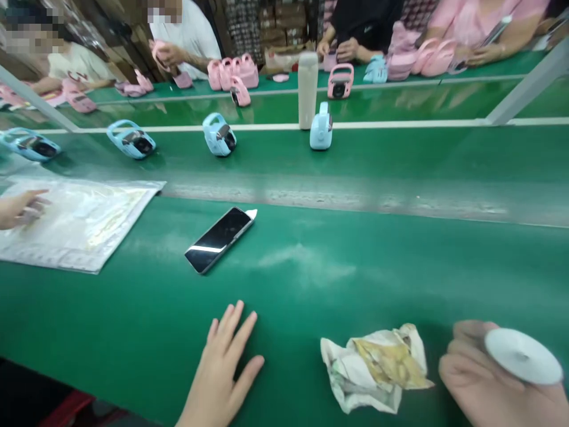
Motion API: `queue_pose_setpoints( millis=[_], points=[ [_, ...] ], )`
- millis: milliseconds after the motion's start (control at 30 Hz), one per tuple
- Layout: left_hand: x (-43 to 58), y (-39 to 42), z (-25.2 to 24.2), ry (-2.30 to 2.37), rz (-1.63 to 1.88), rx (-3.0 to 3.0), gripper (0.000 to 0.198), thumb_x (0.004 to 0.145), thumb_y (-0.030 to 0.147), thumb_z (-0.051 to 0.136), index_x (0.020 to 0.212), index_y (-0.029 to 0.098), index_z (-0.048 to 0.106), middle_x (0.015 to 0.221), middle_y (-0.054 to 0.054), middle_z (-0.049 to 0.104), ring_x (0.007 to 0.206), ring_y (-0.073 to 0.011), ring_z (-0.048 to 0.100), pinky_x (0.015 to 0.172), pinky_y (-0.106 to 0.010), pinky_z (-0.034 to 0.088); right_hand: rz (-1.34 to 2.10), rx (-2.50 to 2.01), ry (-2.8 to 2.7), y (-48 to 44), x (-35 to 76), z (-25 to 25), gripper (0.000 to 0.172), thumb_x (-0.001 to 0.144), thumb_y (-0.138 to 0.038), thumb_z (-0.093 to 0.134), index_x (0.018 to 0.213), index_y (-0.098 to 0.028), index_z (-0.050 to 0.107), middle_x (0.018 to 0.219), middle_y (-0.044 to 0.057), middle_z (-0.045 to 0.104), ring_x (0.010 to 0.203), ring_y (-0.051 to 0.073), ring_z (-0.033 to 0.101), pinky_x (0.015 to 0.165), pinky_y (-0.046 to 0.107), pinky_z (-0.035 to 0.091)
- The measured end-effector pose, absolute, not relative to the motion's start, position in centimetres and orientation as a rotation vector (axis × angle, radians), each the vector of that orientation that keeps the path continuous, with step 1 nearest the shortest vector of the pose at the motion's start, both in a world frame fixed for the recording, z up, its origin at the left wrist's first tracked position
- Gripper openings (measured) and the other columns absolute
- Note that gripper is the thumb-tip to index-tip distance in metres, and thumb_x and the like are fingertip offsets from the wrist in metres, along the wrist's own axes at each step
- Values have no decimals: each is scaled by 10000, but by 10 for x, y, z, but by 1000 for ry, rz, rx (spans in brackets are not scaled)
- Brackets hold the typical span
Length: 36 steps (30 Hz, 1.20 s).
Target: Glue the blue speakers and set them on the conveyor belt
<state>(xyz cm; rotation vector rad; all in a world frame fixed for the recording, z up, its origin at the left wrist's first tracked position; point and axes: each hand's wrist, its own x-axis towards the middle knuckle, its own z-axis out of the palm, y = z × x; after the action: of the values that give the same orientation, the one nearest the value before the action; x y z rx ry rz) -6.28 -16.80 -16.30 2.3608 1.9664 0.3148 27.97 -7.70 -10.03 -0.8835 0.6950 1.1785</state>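
A white disc (523, 356) lies across the curled right hand (495, 385).

The right hand (475, 370), blurred, runs out at the lower right, partly hidden by the white disc (523, 356). The bottom edge cuts off the left hand (222, 367) near the wrist; the left edge crops the plastic bag (84, 219) and a co-worker's hand (20, 209).

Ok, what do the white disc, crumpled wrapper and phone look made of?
White disc: smooth, probably plastic, judging by its even face.
Crumpled wrapper: thin, matte paper or film, given its sharp creases.
Phone: glossy glass-like front, reflecting a bright strip; frame material unclear.
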Motion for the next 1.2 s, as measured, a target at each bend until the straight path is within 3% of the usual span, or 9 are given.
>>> queue_pose_setpoints(
  millis=[133,267,400,567,733,933,1033,1133,1200],
  points=[
    [-63,-154,-157,1965,336,2301,524,961,246,421,1469,303,309,1490,-88,427,1379,-304,387,1075,-541,405,1236,-1096,316,-39,339,-109,109,732,-276,462,698,-172,466,647,15,430,362,99,267,248,249,343],
    [-64,-149,-149,1930,249,2279,453,950,228,428,1402,262,409,1438,-122,489,1369,-301,407,1104,-520,367,1358,-1118,284,-16,386,-128,215,644,-360,578,705,-173,493,695,16,482,444,109,351,341,255,430],
    [-53,-144,-144,1973,139,2168,462,947,297,390,1389,171,434,1438,-201,465,1364,-354,400,1084,-579,348,1508,-1059,248,-16,401,-140,384,707,-501,613,639,-181,413,698,-2,496,553,120,455,564,291,522],
    [-39,-139,-138,2021,110,1981,480,920,343,384,1342,144,497,1462,-183,444,1387,-345,366,1123,-579,275,1686,-1115,182,-16,404,-143,511,825,-653,537,683,-166,476,1046,107,589,844,201,567,728,369,520],
    [-35,-142,-134,1998,171,1903,496,898,336,412,1337,129,514,1473,-173,433,1397,-327,352,1137,-564,253,1704,-1192,124,-14,404,-140,535,796,-674,533,644,-167,458,1106,118,587,886,215,577,736,380,520],
    [-30,-151,-140,1974,250,1824,516,887,325,463,1372,152,486,1500,-129,406,1423,-284,310,1175,-517,199,1745,-1265,69,-13,412,-139,457,680,-658,380,584,-215,436,1118,92,603,780,223,617,606,400,559],
    [-11,-154,-134,2033,319,1748,530,907,236,374,1429,148,398,1514,-132,383,1424,-272,307,1165,-550,197,1814,-1265,29,-10,418,-141,449,677,-650,330,591,-225,445,1115,87,608,787,234,630,587,412,571],
    [26,-151,-115,1913,377,1777,638,849,115,347,1478,213,303,1553,-77,321,1421,-211,312,1137,-455,308,1864,-1217,-15,-9,422,-144,442,689,-649,368,606,-225,459,1138,73,602,820,223,633,620,398,582],
    [51,-143,-101,1718,366,1856,690,795,85,405,1457,275,353,1561,-28,312,1399,-189,348,1083,-354,383,1889,-1185,-37,-9,424,-145,426,696,-638,427,624,-221,475,1174,72,589,853,219,630,654,390,584]
  ],
)
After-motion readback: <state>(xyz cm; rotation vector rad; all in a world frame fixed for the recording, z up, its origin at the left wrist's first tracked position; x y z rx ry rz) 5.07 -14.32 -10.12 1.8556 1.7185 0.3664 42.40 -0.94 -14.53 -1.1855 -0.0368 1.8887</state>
